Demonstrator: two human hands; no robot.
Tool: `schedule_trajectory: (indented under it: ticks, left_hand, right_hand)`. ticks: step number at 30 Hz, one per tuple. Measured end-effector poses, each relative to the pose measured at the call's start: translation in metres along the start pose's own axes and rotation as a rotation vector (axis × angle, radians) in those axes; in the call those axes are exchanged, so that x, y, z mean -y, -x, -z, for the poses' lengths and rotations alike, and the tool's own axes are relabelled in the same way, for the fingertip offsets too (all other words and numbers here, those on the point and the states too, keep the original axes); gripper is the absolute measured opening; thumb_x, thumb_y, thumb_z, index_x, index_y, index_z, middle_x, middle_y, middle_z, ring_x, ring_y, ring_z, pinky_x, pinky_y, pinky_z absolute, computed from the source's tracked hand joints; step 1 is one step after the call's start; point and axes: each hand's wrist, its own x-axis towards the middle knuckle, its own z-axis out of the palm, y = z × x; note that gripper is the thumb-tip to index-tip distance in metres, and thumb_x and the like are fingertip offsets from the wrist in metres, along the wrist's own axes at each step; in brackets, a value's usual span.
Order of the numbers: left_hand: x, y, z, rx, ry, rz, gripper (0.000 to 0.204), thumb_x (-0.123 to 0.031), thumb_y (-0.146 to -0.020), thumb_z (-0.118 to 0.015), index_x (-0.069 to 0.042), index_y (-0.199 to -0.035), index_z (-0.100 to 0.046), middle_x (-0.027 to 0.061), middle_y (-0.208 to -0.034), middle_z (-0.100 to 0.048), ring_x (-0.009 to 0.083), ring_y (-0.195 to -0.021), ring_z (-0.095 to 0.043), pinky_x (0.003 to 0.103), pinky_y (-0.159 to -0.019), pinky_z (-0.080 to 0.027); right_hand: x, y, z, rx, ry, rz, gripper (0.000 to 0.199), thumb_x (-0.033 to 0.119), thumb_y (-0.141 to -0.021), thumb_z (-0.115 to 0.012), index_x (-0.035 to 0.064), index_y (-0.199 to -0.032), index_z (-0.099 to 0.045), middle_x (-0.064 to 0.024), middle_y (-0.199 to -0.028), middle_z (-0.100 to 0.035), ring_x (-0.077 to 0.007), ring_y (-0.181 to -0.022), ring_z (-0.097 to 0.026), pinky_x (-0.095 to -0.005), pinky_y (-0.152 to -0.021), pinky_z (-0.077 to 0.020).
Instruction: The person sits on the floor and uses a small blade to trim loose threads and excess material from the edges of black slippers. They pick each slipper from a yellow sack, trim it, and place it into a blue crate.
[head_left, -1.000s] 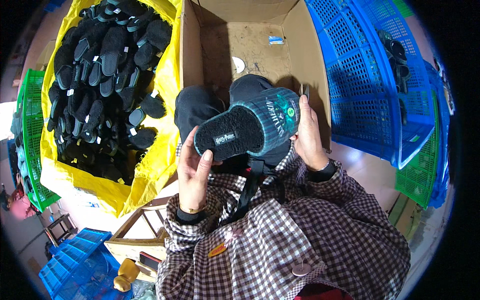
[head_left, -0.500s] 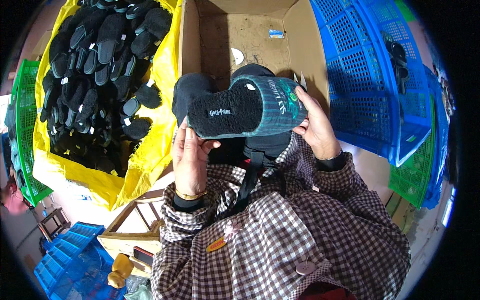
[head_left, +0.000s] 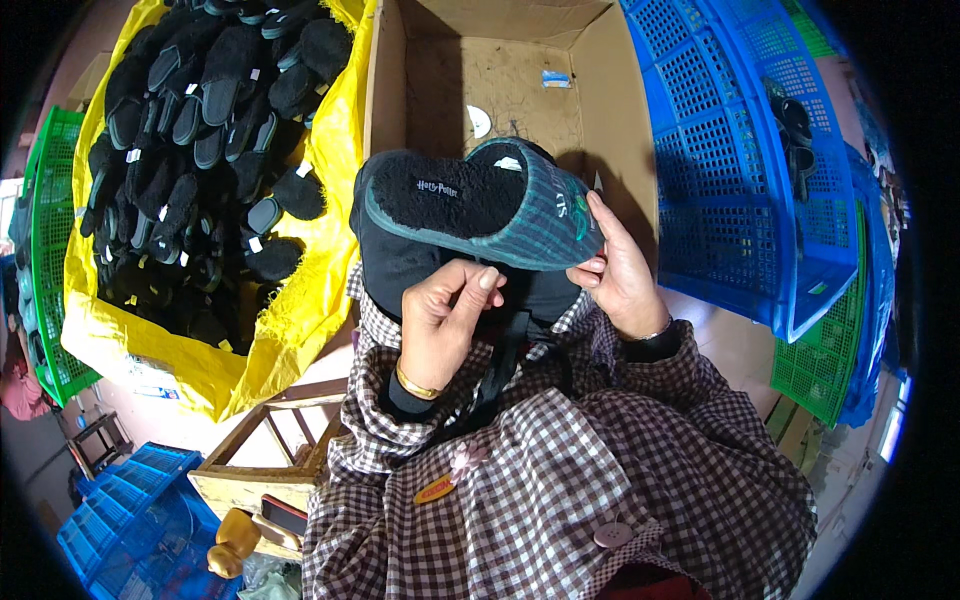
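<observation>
A plush slipper (head_left: 535,215) with a fluffy black insole and a dark green plaid upper is held over my lap, its toe pointing right. My right hand (head_left: 624,278) grips it at the toe, thumb on top and fingers underneath. Just below the slipper's near side edge is my left hand (head_left: 442,320), thumb and forefinger pressed together in a pinch. Whatever lies between those fingertips is too small to make out. A small white tag (head_left: 508,163) shows inside the slipper's opening.
On the left, a yellow sack (head_left: 340,150) holds many black fluffy slippers (head_left: 225,75). Ahead stands a cardboard box (head_left: 615,90) with paper scraps inside. Blue plastic crates (head_left: 715,150) rise at the right. A wooden frame stool (head_left: 240,480) and a blue basket (head_left: 135,510) are at lower left.
My left hand has left the slipper's heel and moved right, beneath its side edge, fingers now pinched. The slipper has tilted and shifted slightly left, with my right hand still at the toe.
</observation>
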Motion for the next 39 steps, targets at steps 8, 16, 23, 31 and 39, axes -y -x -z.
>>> schedule_trajectory:
  ticks: [8, 16, 23, 31, 39]
  left_hand:
    - [-0.014, 0.006, 0.037, 0.594, -0.671, -0.29, 0.02, -0.015, -0.088, -0.065, -0.002, -0.102, -0.068, 0.0136, -0.091, -0.068, 0.0267, -0.083, -0.063, 0.033, -0.075, -0.049]
    - [-0.027, -0.009, 0.054, -0.299, -0.16, -0.04, 0.048, -0.013, -0.089, -0.065, 0.0, -0.129, -0.041, 0.0092, -0.116, -0.054, 0.0116, -0.093, -0.057, 0.023, -0.073, -0.048]
    - [-0.021, -0.024, 0.033, -0.158, 0.212, 0.012, 0.056, -0.007, -0.089, -0.064, -0.006, -0.138, -0.036, 0.0084, -0.12, -0.056, 0.0142, -0.099, -0.06, 0.026, -0.071, -0.056]
    - [-0.013, -0.024, 0.037, -0.137, 0.343, -0.004, 0.041, -0.016, -0.098, -0.05, -0.004, -0.136, -0.04, 0.0082, -0.118, -0.059, 0.0158, -0.099, -0.062, 0.03, -0.075, -0.056]
    - [-0.003, -0.024, 0.076, -0.328, 0.205, -0.015, 0.034, -0.027, -0.1, -0.047, -0.002, -0.121, -0.057, 0.0102, -0.104, -0.067, 0.0162, -0.089, -0.064, 0.028, -0.075, -0.052]
  right_hand:
    - [0.002, -0.001, 0.006, -0.011, 0.019, 0.126, 0.017, 0.033, -0.097, -0.054, 0.0179, -0.091, -0.057, 0.0103, -0.068, -0.053, -0.0002, -0.044, -0.034, -0.0172, -0.041, -0.0261]
    - [0.007, 0.003, 0.015, 0.029, 0.189, 0.303, 0.015, 0.027, -0.097, -0.054, 0.0129, -0.1, -0.057, 0.0095, -0.072, -0.053, 0.0005, -0.048, -0.037, -0.0179, -0.042, -0.03]
    - [0.004, 0.008, 0.015, -0.03, 0.297, 0.37, 0.015, 0.026, -0.097, -0.054, 0.0118, -0.101, -0.055, 0.0088, -0.075, -0.052, 0.0011, -0.052, -0.039, -0.0181, -0.044, -0.0318]
    - [0.012, 0.009, 0.03, 0.15, 0.27, 0.288, 0.014, 0.024, -0.097, -0.055, 0.0126, -0.104, -0.055, 0.006, -0.086, -0.056, -0.001, -0.065, -0.047, -0.0208, -0.056, -0.0399]
    - [0.109, 0.042, 0.082, -0.047, 0.168, 0.689, 0.031, 0.026, -0.097, -0.049, 0.0035, -0.119, -0.048, -0.0069, -0.097, -0.06, -0.0104, -0.071, -0.043, -0.0266, -0.063, -0.0389]
